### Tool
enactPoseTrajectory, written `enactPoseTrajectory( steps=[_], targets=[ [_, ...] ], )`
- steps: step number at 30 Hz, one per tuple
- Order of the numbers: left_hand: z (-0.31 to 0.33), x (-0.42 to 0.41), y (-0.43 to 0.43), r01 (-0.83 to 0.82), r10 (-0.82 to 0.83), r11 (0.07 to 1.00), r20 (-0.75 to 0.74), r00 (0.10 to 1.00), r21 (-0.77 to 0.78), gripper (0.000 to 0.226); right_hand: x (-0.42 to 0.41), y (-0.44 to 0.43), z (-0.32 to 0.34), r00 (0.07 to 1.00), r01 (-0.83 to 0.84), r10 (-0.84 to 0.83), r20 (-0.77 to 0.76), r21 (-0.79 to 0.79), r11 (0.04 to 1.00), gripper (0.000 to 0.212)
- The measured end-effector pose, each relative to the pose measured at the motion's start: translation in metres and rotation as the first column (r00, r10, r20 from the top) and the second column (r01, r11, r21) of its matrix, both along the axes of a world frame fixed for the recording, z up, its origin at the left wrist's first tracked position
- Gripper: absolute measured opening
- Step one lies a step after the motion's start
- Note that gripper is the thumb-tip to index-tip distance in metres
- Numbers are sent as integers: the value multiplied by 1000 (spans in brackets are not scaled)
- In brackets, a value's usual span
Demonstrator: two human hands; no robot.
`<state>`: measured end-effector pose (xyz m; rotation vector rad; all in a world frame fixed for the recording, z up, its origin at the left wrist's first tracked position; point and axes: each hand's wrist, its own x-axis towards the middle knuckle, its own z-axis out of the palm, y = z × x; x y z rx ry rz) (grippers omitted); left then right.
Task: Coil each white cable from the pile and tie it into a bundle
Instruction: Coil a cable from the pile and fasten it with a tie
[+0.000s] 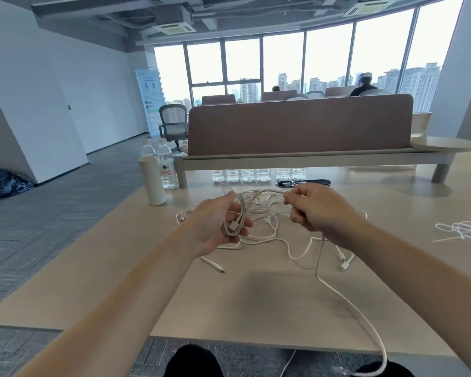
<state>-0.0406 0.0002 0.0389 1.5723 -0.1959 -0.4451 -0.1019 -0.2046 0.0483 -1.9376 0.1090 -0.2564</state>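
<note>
**Light, limp cable, half coiled between two hands**

The white cable [259, 192] sits at centre frame, above the bench [229, 303]. A few loops of it lie in the left hand [218, 221], whose fingers curl round them, with the flat plug [233, 227] pressed against the palm. From there a short span runs across to the right hand [316, 208], which pinches it between thumb and fingertips. The rest hangs from that hand, trails over the bench towards lower right and drops off the near edge.

It looks thin, soft and very light, with a smooth jacket that will probably slide through a loose pinch. It holds curves, so the loops may spring open unless the left hand clamps them where they cross. The best hold is likely close to the coil, feeding short lengths.

Behind the hands lies the pile [267, 221] of loose white cables, which could snag the trailing end. Some tangled white cables [465, 231] rest at far right, and bottles [166, 167] stand at upper left.
</note>
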Motion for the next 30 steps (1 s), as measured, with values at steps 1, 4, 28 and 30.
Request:
enactPoseTrajectory(
  steps=[1,4,28,30],
  targets=[
    [0,-1,-3,2,-2,1000,-9,1000,-2,42,1,5,1,999,34,-33,31,-31,999,21],
    [-2,-3,-10,13,-13,1000,-35,999,-11,43,3,19,2,986,136,-127,104,-82,987,21],
    [-9,-11,-25,-4,5,999,23,1000,-36,18,-7,54,-11,979,-170,202,27,-443,880,27],
    [-8,-8,-23,-55,57,997,41,997,-50,20,-9,53,-14,973,-217,229,-7,-345,913,27]
  ],
)
